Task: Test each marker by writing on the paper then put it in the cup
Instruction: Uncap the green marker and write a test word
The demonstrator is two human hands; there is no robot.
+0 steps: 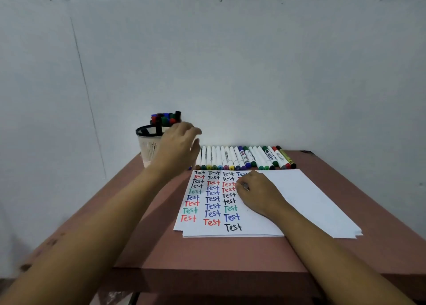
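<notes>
A reddish-brown table point(230, 251) carries stacked paper point(306, 201), a marker row point(244, 158), and a mesh cup point(148, 146).

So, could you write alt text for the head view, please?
A person's left hand hovers beside a mesh cup holding markers, while the right hand rests on paper with columns of coloured "Test" words. More markers lie in a row beyond the paper.

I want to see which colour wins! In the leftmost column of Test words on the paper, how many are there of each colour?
Black Test words: 3
Red Test words: 3
Green Test words: 2
Blue Test words: 1
Total: 9
</notes>
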